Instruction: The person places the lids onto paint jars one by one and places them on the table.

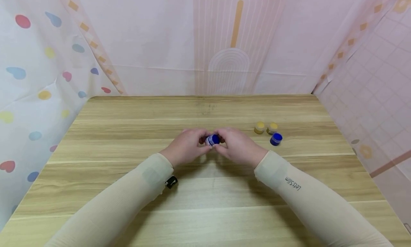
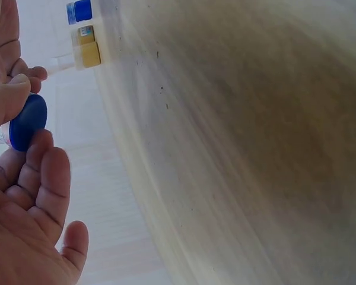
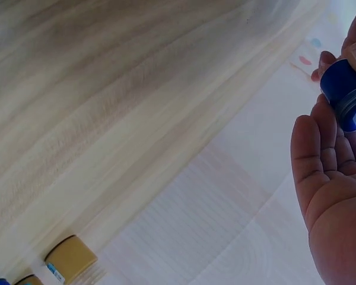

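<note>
Wide bare stretch of wooden table [image 1: 128, 133] left of the left hand [image 1: 185, 147], open for passage up to the curtain with coloured hearts [image 1: 38, 93]. Bare wood also behind both hands toward the back wall [image 1: 160, 44], and in front between the sleeves. Small black object [image 1: 171, 182] beside the left sleeve, a minor obstacle. Right of the right hand [image 1: 239, 147], near it: two yellow jars [image 1: 265, 128] side by side, and a blue jar [image 1: 276, 139] just in front, narrowing the way toward the tiled curtain [image 1: 369, 97].
</note>
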`<state>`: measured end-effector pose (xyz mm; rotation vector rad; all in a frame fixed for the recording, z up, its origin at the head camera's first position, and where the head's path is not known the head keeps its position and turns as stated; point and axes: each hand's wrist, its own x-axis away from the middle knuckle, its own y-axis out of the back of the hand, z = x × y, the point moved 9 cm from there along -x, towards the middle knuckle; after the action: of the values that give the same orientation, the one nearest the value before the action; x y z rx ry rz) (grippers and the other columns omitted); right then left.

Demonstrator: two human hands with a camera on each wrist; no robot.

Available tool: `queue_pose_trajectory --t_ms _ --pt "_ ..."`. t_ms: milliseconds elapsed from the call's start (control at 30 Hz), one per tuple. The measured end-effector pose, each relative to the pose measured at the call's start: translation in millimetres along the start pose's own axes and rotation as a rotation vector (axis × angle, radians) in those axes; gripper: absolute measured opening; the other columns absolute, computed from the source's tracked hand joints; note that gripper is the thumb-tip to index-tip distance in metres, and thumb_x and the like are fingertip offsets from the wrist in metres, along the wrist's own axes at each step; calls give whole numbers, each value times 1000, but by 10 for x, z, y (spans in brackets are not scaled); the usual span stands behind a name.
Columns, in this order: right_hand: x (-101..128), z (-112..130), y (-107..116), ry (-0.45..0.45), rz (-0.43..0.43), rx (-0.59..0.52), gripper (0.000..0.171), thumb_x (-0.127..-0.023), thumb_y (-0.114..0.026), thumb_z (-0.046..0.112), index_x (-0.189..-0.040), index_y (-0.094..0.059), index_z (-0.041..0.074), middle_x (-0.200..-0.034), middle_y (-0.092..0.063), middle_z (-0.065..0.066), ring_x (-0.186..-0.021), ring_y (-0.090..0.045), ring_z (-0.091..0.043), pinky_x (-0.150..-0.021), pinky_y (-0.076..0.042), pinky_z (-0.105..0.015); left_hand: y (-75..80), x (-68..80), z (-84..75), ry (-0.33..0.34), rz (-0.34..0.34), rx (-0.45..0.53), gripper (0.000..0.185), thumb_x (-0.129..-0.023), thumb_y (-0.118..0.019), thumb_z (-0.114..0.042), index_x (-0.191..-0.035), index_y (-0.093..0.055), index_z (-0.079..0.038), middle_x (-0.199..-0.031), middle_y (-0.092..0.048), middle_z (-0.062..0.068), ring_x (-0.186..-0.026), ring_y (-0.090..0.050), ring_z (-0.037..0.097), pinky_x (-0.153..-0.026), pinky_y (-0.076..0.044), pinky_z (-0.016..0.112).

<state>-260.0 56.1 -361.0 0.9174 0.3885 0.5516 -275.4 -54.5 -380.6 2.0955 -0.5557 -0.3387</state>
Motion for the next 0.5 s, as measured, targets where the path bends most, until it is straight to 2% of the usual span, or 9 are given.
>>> queue_pose_trajectory --t_ms 167,300,500 --pt "14 -51 44 -46 10 -21 27 -101 -69 17 -124 -66 3 -114 -72 -7 -105 -69 -21 -94 -58 -38 -10 10 -1 9 26 7 41 -98 -76 -31 -135 -67 -14 -123 -74 -1 -113 -67 19 -102 -54 42" --pt "42 -155 102 -97 8 -5 27 -101 -70 18 -125 -66 5 -113 -72 -7 -106 -68 -23 -95 -58 -40 -5 34 66 37 39 1 54 -98 -75 -35 -144 -60 -11 -143 -67 4 -131 -64 26 -111 -51 47" --pt "121 -344 214 -183 7 74 23 -100 -68 21 -121 -66 12 -109 -72 -3 -99 -67 -22 -89 -56 -41 74 91 202 66 31 -99 70 -96 -75 -46 -154 -51 -13 -157 -55 5 -141 -57 30 -121 -40 52"
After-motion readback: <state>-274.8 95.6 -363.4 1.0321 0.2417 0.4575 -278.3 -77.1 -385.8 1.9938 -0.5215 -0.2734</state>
